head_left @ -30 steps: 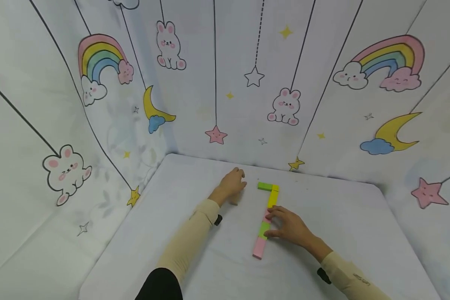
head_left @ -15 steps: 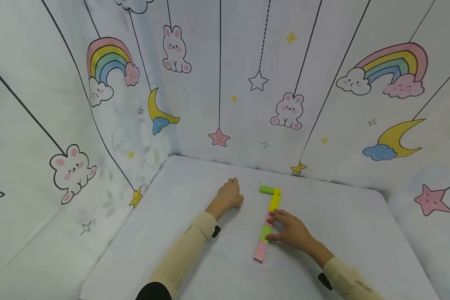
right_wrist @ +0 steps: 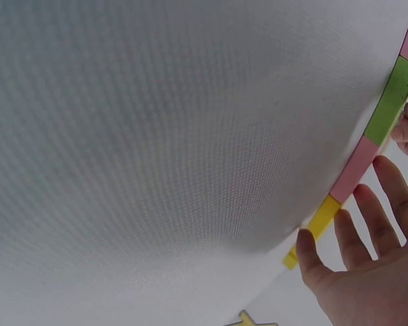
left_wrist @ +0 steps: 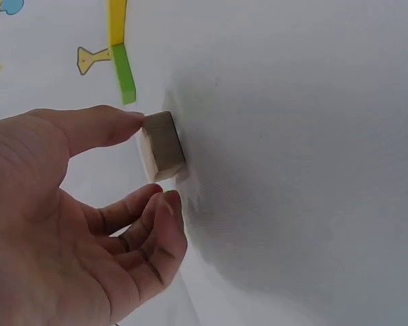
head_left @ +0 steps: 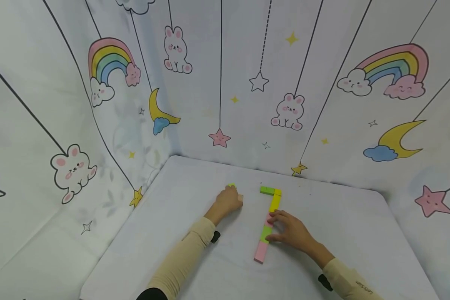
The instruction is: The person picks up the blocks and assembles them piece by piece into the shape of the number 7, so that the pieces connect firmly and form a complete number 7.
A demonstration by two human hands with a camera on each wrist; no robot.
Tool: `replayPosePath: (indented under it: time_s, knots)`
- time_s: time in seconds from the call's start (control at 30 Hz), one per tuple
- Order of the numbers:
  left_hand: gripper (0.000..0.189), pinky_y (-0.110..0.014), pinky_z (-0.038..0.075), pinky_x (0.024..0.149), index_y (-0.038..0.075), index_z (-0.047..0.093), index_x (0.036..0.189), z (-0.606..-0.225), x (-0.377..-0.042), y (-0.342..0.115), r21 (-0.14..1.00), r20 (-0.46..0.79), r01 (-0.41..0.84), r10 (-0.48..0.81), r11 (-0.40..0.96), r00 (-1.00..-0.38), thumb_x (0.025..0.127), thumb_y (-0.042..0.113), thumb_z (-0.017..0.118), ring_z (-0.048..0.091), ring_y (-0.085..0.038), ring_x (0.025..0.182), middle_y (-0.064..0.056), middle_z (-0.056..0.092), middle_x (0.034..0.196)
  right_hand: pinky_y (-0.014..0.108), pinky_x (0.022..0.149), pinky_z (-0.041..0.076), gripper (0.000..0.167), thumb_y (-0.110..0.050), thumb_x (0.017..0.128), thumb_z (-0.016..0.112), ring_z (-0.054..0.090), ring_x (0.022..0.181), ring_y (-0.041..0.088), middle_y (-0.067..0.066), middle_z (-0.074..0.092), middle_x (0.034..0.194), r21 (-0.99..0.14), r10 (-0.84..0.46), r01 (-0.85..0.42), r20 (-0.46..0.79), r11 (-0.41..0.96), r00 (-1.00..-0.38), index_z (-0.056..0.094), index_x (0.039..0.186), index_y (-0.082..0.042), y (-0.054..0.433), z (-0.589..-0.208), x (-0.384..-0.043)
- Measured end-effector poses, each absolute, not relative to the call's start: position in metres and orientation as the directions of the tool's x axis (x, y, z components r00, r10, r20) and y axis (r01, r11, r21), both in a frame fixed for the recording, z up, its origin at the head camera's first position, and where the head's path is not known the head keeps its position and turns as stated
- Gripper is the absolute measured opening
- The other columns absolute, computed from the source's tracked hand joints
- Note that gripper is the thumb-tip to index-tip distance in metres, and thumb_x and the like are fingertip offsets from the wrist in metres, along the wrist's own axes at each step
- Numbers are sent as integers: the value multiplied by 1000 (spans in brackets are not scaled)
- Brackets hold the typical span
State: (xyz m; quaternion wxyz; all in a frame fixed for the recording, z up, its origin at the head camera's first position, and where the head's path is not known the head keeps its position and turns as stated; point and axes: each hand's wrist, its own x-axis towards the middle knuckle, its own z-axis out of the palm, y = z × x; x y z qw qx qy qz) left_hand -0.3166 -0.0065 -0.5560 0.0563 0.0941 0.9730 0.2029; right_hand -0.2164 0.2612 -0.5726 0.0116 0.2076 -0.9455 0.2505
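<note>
A line of painted blocks lies on the white table: a pink block (head_left: 261, 252) nearest, then a lime-green block (head_left: 265, 234), another pink block (right_wrist: 355, 168) and a yellow block (head_left: 275, 203). At its far end a green block (head_left: 267, 190) turns off leftward. My right hand (head_left: 290, 231) rests along the right side, fingers spread, fingertips right at the blocks. Left of the line, my left hand (head_left: 226, 202) pinches a small bare-wood block (left_wrist: 163, 146) between thumb and curled fingers. Just past those fingers shows a sliver of a yellow-green block (head_left: 231, 184), mostly hidden.
White cloth covers the table (head_left: 333, 216). Beyond its far edge stands a white curtain (head_left: 195, 100) printed with rainbows, rabbits, moons and stars.
My left hand has drawn slightly nearer and its fingers have curled in. The wooden block and a yellow-green sliver now show by it. My right hand keeps its place at the line.
</note>
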Motion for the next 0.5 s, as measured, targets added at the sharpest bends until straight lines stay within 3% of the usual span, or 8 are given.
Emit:
replayPosePath:
  time_s: [0.27, 0.5]
  knots:
    - [40, -34, 56, 64, -11, 56, 122, -554, -316, -3, 391, -64, 210, 254, 896, -965, 93, 15, 68, 61, -23, 75, -18, 57, 101, 54, 107, 50, 59, -56, 70, 92, 60, 129, 30, 2, 64, 139, -467, -383, -393, 121, 792, -916, 76, 115, -21, 261, -570, -216]
    - [29, -34, 57, 65, -4, 62, 111, -550, -315, -1, 316, -46, 260, 288, 912, -956, 92, 15, 72, 64, -23, 78, -13, 61, 93, 54, 107, 50, 60, -58, 70, 91, 59, 130, 30, 2, 64, 139, -473, -384, -391, 117, 789, -916, 76, 115, -21, 262, -572, -216]
